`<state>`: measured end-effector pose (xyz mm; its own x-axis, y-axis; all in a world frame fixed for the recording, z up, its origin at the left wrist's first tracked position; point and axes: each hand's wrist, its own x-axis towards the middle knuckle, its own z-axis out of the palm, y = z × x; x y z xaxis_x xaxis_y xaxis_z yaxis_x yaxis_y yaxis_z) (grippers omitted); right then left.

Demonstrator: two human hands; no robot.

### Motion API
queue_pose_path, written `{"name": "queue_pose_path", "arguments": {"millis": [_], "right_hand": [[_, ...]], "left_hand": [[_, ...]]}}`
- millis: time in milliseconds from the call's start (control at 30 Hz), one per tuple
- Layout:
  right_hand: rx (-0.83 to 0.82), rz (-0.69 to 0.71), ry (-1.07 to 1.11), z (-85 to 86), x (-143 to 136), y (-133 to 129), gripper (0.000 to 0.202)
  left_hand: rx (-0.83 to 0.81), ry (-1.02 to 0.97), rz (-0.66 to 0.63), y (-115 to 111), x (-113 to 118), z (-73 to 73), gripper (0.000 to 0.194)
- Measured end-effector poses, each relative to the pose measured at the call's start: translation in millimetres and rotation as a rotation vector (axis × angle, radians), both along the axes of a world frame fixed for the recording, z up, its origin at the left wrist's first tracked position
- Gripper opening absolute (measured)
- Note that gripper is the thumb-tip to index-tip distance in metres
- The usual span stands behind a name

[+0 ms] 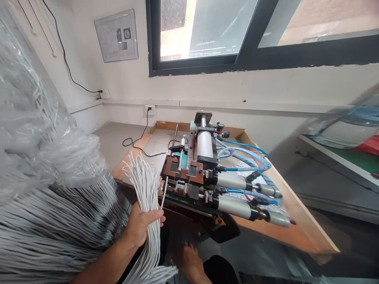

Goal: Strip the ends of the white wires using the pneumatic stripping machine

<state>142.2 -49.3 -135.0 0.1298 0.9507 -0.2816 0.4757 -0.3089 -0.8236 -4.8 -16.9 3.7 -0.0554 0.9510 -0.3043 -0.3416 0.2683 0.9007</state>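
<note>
L hand (138, 225) is wrapped round a thick bundle (154, 236) of pale grey wires, approx mid-length, fingers closed snug w/ thumb across the front. Bundle stands roughly upright just L of the machine (194, 171), top ends fanned out above the fist, lower part curving down & off to the R near bottom edge of view. One single wire (164, 194) sticks up apart from the rest, by the thumb & fingertips of same hand; its tip is right by the machine's front L corner, can't tell if touching. R hand (191, 258) is low, below the machine's front edge & R of the bundle, dark & blurred; can't tell how far open its fingers are or if they've hold of anything. Machine sits on the tabletop (257, 228), w/ silver cylinders (205, 144), brown blocks (171, 166) on its L side & blue hoses (268, 159) looping at R. Wood rim (296, 199) runs along the tabletop's R side; white scraps (245, 167) lie behind the hoses. Far L: big pile of grey wires (59, 232), upper part under clear plastic sheet (59, 146). Wall behind has a framed sheet (117, 35), window (207, 31) & outlet (150, 110). Far R: shelf (359, 161) w/ a clear plastic container (349, 126) & smth red (370, 146) beside it.
</note>
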Motion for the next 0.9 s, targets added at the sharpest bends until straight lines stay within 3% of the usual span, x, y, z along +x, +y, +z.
{"name": "queue_pose_path", "arguments": {"millis": [67,167,267,333,500,733,900], "right_hand": [[0.105,-0.013,0.096,21.1,-1.5,10.0,0.017],[0.299,0.085,0.578,71.5,-7.6,28.1,0.029],[0.339,0.130,0.834,106.8,-16.9,36.3,0.021],[0.310,0.043,0.930,112.0,-22.2,36.8,0.018],[0.141,-0.208,1.149,105.1,-24.2,41.2,0.019],[-0.009,-0.277,1.356,120.2,-18.2,54.0,0.024],[-0.098,-0.309,1.430,120.5,-17.8,58.1,0.024]], "left_hand": [[0.005,0.018,-0.006,0.9,3.5,1.2,0.017],[0.042,0.032,-0.052,1.4,8.8,3.3,0.016],[0.071,0.009,-0.097,1.7,11.7,5.3,0.018],[0.084,-0.013,-0.099,2.5,11.5,6.0,0.016],[0.035,-0.030,-0.034,8.3,7.4,6.6,0.013],[-0.002,-0.002,-0.006,16.4,7.7,15.3,0.018],[0.057,0.031,-0.003,20.5,8.7,15.3,0.016]]}}
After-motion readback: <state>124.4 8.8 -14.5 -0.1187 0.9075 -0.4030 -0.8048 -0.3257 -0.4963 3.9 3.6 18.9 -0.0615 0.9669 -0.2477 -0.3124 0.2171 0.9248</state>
